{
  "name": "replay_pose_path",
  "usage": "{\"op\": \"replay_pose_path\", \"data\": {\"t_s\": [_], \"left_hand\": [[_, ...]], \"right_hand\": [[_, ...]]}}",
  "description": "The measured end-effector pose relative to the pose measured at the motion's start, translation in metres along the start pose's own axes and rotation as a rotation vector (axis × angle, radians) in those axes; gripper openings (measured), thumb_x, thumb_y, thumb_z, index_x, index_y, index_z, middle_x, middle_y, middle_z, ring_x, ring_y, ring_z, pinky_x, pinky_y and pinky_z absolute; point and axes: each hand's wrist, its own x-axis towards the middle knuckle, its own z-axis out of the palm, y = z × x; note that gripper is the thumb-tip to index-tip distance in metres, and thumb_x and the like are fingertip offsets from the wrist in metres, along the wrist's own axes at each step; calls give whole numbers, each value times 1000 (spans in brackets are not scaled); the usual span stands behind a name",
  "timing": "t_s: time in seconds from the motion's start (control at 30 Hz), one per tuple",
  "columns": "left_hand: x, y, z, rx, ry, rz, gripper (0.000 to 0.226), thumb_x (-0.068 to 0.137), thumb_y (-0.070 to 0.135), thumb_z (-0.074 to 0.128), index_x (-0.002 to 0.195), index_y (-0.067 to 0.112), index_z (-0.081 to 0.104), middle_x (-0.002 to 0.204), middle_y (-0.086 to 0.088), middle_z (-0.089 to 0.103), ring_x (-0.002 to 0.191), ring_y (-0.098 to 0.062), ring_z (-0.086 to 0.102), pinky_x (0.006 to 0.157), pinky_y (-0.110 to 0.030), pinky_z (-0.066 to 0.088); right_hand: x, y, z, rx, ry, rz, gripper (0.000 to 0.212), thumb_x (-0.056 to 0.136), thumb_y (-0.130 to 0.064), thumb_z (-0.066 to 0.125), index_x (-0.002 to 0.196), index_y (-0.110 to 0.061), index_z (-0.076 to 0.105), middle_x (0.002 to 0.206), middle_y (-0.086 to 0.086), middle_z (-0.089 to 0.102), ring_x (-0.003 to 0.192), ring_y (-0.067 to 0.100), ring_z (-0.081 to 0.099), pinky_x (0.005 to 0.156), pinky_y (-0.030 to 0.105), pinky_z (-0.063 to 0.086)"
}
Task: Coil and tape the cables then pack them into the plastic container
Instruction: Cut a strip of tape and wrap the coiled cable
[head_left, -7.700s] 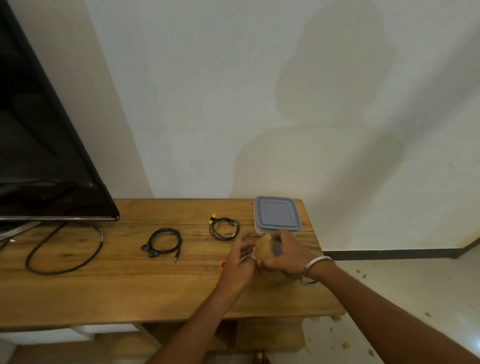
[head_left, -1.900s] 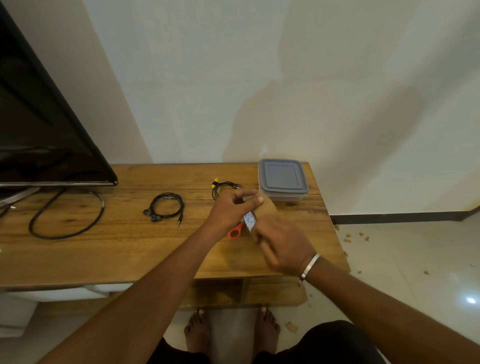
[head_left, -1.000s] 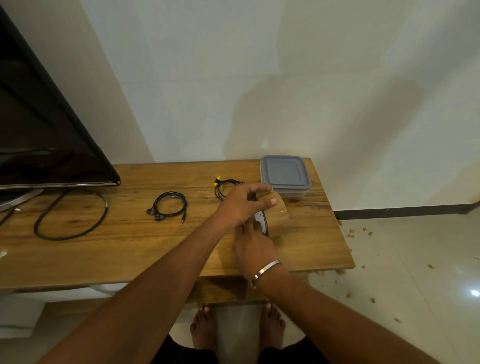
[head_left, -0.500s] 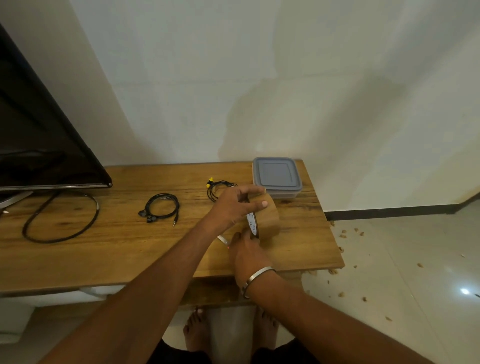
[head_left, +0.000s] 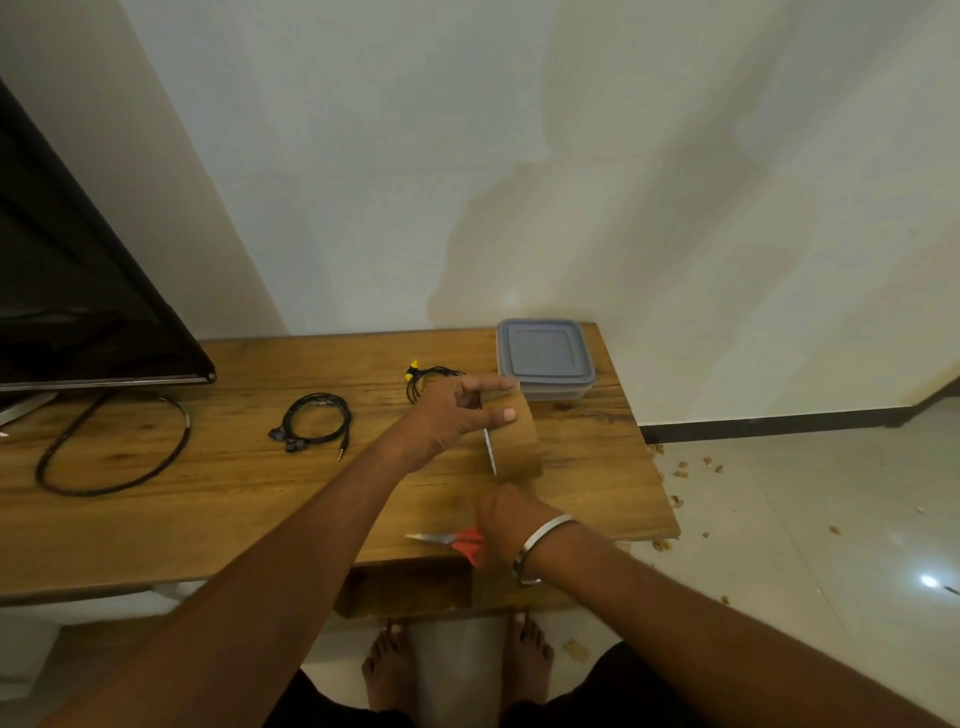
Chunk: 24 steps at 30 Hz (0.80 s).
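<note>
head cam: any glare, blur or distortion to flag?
Head view: wide-angle bending curves the wooden table edge and wall lines; a bright glare spot on the tiled floor; soft shadows on the wall; the red-handled scissors in the right hand look smeared; the brown tape roll is soft.

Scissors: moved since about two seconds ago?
Yes. The scissors lay mid-table near the plastic container; now the right hand holds them at the table's near edge, farther from the container.
</note>
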Motion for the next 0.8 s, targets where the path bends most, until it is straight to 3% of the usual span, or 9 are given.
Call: {"op": "replay_pose_path", "data": {"t_s": [0.1,0.2,0.33,0.47,0.6,0.7,0.8], "left_hand": [[-2,2,-4,19,-15,4,42,80,9,77,119,20,69,126,14,62,116,2,58,94,-17,50],[-5,5,-9,44,-35,-12,44,78,11,78,120,21,69,130,12,61,117,0,58,100,-22,48],[-12,6,-15,43,-21,-37,34,83,17,75,116,22,71,122,13,67,112,1,61,93,-18,48],[-15,5,-14,55,17,-23,30,86,18,71,116,20,71,119,9,68,112,-4,61,88,-17,49],[-16,8,-12,91,-44,-20,35,84,11,73,118,17,70,122,8,67,113,-4,61,89,-17,52],[-17,12,-13,93,-111,-34,37,83,6,72,119,16,69,120,8,68,109,-3,64,86,-15,51],[-18,14,-14,119,-174,-36,39,84,5,72,120,18,68,124,9,67,114,-3,62,91,-17,51]], "right_hand": [[-26,35,-12,332,-158,-27,33,88,-37,61,95,-5,68,76,8,64,68,18,59,57,24,43],[-43,73,-24,631,-318,25,26,87,-30,64,98,-8,68,79,-1,70,70,9,67,63,18,51],[-57,117,-35,798,-377,94,32,81,-31,71,95,-3,63,86,11,70,77,17,70,75,28,58],[-62,132,-42,847,-308,144,34,77,-40,73,80,-10,58,88,16,68,84,25,71,84,39,57],[-56,130,-49,852,-266,169,45,69,-49,72,83,-9,55,100,17,64,97,35,67,86,45,56],[-50,128,-54,801,-298,166,41,80,-46,66,92,-8,56,106,15,66,90,29,68,83,42,57],[-44,126,-59,732,-296,183,39,82,-45,64,93,-9,56,89,9,65,78,20,67,80,38,58]]}}
